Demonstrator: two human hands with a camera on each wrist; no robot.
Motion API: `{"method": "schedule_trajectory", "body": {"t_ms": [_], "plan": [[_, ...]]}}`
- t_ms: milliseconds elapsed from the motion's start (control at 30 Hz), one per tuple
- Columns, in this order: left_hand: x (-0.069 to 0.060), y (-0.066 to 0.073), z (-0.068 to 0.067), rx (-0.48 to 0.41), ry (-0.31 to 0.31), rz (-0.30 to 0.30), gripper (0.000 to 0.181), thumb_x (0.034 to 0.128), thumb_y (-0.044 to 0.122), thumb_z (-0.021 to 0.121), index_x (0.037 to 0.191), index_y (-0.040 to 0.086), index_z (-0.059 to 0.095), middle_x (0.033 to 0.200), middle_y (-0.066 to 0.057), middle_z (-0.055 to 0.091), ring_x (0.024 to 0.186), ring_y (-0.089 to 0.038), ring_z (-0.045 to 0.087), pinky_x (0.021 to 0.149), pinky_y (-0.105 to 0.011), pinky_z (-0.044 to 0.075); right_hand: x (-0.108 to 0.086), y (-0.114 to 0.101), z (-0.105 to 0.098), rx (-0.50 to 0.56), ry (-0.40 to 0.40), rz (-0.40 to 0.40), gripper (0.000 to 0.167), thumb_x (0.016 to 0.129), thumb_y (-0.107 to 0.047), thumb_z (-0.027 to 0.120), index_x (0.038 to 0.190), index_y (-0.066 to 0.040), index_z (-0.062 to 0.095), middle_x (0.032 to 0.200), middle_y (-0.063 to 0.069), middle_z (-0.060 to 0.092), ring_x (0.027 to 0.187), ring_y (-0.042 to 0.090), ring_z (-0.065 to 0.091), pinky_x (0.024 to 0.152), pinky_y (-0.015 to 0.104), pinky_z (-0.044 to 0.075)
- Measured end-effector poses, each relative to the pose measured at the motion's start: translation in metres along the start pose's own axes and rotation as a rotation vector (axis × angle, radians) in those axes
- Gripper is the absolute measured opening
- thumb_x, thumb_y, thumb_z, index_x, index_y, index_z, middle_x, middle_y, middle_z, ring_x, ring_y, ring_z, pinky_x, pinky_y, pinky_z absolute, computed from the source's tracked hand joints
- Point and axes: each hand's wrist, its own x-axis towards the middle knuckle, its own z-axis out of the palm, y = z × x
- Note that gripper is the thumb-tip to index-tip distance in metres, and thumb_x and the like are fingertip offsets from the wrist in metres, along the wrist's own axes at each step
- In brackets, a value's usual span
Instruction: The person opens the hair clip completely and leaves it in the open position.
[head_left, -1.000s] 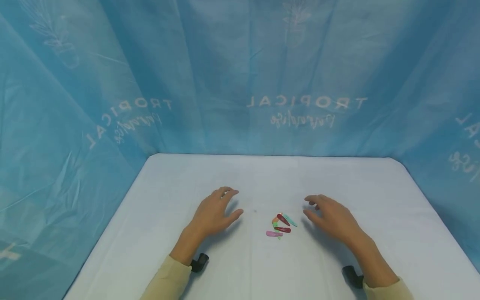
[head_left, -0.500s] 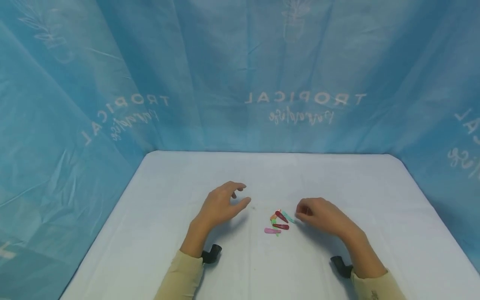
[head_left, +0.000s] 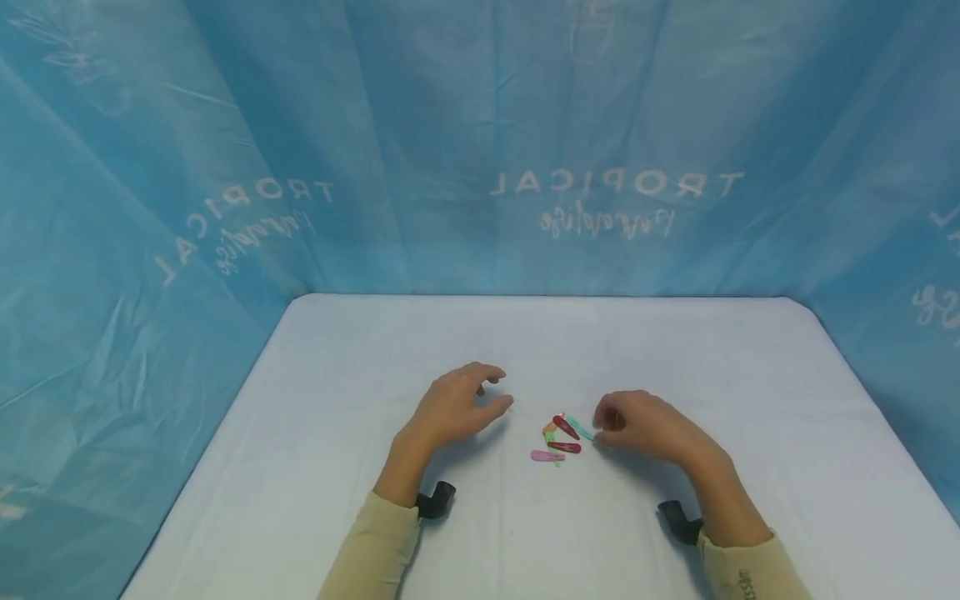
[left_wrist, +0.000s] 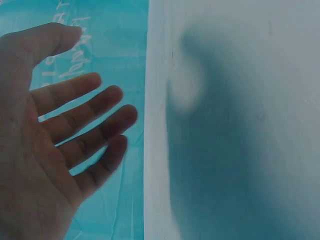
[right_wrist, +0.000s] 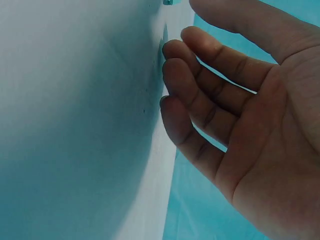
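Note:
A small cluster of snap hair clips lies on the white table: a teal hair clip [head_left: 580,428], two dark red hair clips [head_left: 564,447], a pink hair clip [head_left: 547,456], and orange and green ones partly covered. My right hand [head_left: 648,427] is just right of the cluster, its thumb tip beside the teal clip's end. In the right wrist view the fingers [right_wrist: 215,95] are loosely bent, a gap shows between thumb and index, and a bit of teal clip [right_wrist: 169,2] appears at the top edge. My left hand [head_left: 459,404] hovers left of the clips, fingers [left_wrist: 92,117] spread, holding nothing.
The white table [head_left: 375,333] has rounded far corners. Blue sheeting [head_left: 420,167] with mirrored lettering hangs behind it and along both sides. Black wrist cameras [head_left: 438,500] sit under both wrists.
My right hand has moved left to the teal clip, with thumb and fingers drawing closer together. My left hand has shifted right, toward the cluster. The view has tilted slightly.

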Motion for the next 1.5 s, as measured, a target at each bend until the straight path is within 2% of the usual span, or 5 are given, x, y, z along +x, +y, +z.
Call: {"method": "schedule_trajectory", "body": {"t_ms": [167, 467, 667, 1300, 1500], "plan": [[0.001, 0.0, 0.001, -0.011, -0.041, -0.023, 0.044, 0.0941, 0.045, 0.065, 0.128, 0.016, 0.067, 0.122, 0.002, 0.068, 0.097, -0.016, 0.065, 0.086, -0.037, 0.054, 0.002, -0.001, 0.003, -0.02, -0.004, 0.014, 0.018, 0.083, -0.022, 0.081, 0.095, -0.015, 0.07, 0.082, -0.005, 0.061, 0.078, 0.015, 0.054, 0.071, 0.033, 0.048], [0.001, 0.0, 0.004, -0.012, -0.058, -0.045, 0.041, 0.0945, 0.042, 0.065, 0.127, 0.017, 0.068, 0.122, 0.002, 0.069, 0.097, -0.014, 0.065, 0.086, -0.037, 0.054, 0.004, -0.002, 0.007, -0.025, -0.013, 0.009, 0.02, 0.082, -0.021, 0.081, 0.096, -0.013, 0.069, 0.083, -0.004, 0.059, 0.079, 0.015, 0.052, 0.072, 0.033, 0.047], [0.003, 0.0, 0.007, -0.003, -0.086, -0.037, 0.04, 0.0947, 0.041, 0.065, 0.127, 0.016, 0.068, 0.121, 0.002, 0.07, 0.098, -0.015, 0.066, 0.087, -0.036, 0.055, 0.005, -0.002, 0.01, -0.032, -0.01, 0.015, 0.018, 0.083, -0.019, 0.081, 0.094, -0.014, 0.068, 0.082, -0.004, 0.058, 0.078, 0.015, 0.052, 0.071, 0.032, 0.047], [0.002, 0.001, 0.012, 0.022, -0.104, -0.021, 0.039, 0.0949, 0.038, 0.066, 0.126, 0.016, 0.069, 0.119, 0.002, 0.071, 0.097, -0.013, 0.065, 0.088, -0.035, 0.055, 0.006, -0.006, 0.013, -0.034, -0.004, 0.029, 0.008, 0.086, -0.014, 0.076, 0.09, -0.012, 0.07, 0.08, -0.004, 0.062, 0.074, 0.014, 0.054, 0.07, 0.032, 0.049], [0.002, 0.002, 0.008, 0.005, -0.09, -0.016, 0.038, 0.0961, 0.038, 0.064, 0.127, 0.016, 0.068, 0.121, 0.002, 0.07, 0.099, -0.015, 0.065, 0.088, -0.036, 0.054, 0.005, -0.006, 0.014, -0.046, 0.002, 0.031, 0.007, 0.086, -0.014, 0.075, 0.09, -0.013, 0.07, 0.08, -0.004, 0.062, 0.074, 0.015, 0.054, 0.069, 0.032, 0.048]]}}
